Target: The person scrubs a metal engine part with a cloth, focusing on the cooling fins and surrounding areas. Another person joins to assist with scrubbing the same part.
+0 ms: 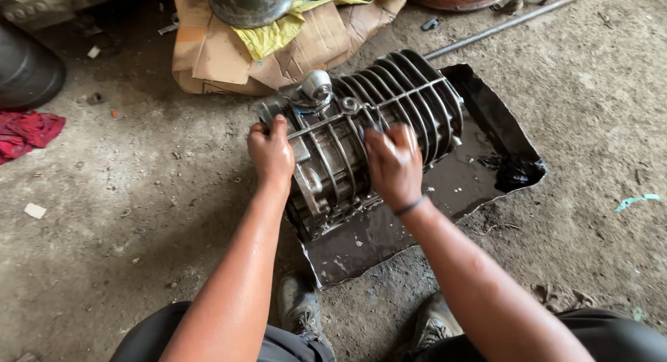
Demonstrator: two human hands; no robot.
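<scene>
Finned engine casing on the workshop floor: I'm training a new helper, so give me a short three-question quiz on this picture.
1. True or false: the finned metal casing sits in a shallow tray holding dark oily liquid.
2. Which hand grips the end of the casing nearer the red rag? A) left hand B) right hand C) neither
3. Fill in: behind the casing lies flattened ______ with a yellow cloth on it.

Key
1. True.
2. A: the left hand holds that end, while the right hand presses on the fins at the middle.
3. Cardboard.
</scene>
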